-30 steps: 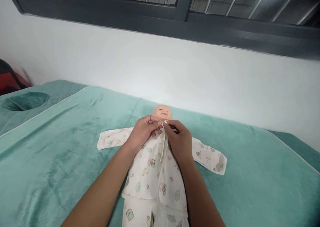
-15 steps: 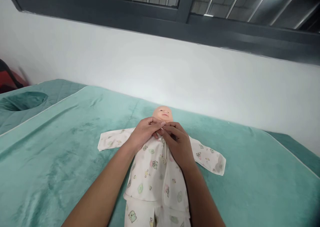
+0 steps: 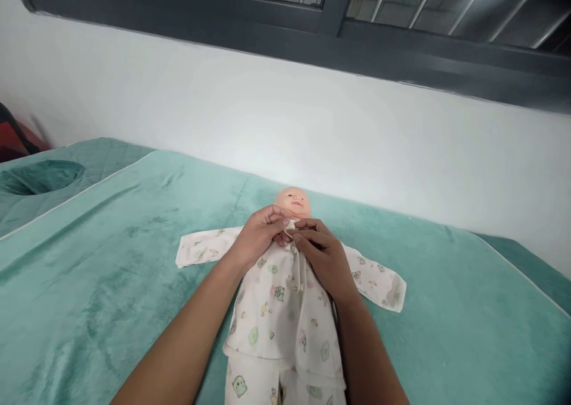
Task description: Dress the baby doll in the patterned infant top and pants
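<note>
Doll (image 3: 292, 198) lies face up on the teal cover (image 3: 111, 262), head toward the white wall (image 3: 294, 113), seen from my head camera. Its patterned jacket (image 3: 263, 310) has both sleeves (image 3: 381, 281) spread out flat; matching trousers (image 3: 243, 387) below. My left hand (image 3: 263, 232) has thumb and fingers pinched near together on the collar (image 3: 291, 225). My right hand (image 3: 323, 253) meets it there, fingers curled, tips closed on the cloth across from the left. Can't tell if a button sits between them. Two buttons (image 3: 297, 287) show lower; front edges there look unjoined.

Risks, my judgement: collar is small and soft, so a loose pinch could let an edge slip away. My fingers crowd the spot, so edges could be matched unevenly. Tugging upward could shift the doll.
</note>
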The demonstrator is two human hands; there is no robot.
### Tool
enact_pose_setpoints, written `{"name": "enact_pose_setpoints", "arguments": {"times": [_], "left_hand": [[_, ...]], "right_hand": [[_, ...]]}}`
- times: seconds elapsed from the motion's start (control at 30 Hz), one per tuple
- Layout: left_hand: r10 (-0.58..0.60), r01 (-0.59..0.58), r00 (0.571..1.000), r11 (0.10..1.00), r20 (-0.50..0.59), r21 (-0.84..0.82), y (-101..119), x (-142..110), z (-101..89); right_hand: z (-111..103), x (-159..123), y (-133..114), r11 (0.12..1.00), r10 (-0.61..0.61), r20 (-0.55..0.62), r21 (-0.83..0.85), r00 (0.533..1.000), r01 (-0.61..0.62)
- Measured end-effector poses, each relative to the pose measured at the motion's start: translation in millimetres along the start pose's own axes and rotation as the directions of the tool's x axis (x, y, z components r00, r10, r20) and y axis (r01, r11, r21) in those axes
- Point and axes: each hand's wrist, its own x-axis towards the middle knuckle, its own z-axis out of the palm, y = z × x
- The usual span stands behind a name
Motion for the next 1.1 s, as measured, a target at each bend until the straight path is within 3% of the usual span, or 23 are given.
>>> {"name": "enact_pose_setpoints", "arguments": {"times": [0.27,0.37,0.47,0.6,0.73,0.8,0.9,1.0,1.1], "left_hand": [[0.025,-0.024,0.999,0.999,0.045,-0.020,-2,-3,0.1],[0.051,-0.054,0.998,0.992,0.029,0.113,-4,-4,-0.6],[0.158,-0.139,0.987,0.927,-0.027,0.347,-7,-4,-0.8],[0.296,-0.221,0.953,0.824,-0.065,0.522,-14,-2,-1.4],[0.268,-0.178,0.957,0.841,-0.107,0.511,-13,-6,-4.2],[0.239,-0.176,0.969,0.844,-0.062,0.507,-8,-11,-6.4],[0.167,-0.202,0.979,0.827,0.115,0.525,4,-20,-10.8],[0.104,-0.246,0.953,0.810,0.283,0.532,15,-25,-15.4],[0.095,-0.282,0.933,0.794,0.347,0.539,17,-25,-17.5]], "right_hand": [[0,0,4,0.992,0.072,-0.051,0.104,0.996,-0.066],[1,0,7,0.985,0.120,-0.061,0.130,0.991,-0.111],[1,1,11,0.985,0.122,-0.080,0.129,0.989,-0.111],[3,0,6,0.991,0.127,-0.103,0.057,0.987,-0.122],[5,-8,-14,0.978,0.045,-0.156,-0.194,0.987,-0.075],[4,-15,-26,0.939,0.004,-0.133,-0.339,0.991,-0.050],[0,-26,-40,0.881,0.041,0.014,-0.471,0.999,-0.030],[-4,-32,-47,0.843,0.113,0.113,-0.537,0.987,-0.035],[-8,-29,-44,0.846,0.181,0.147,-0.528,0.972,-0.078]]}}
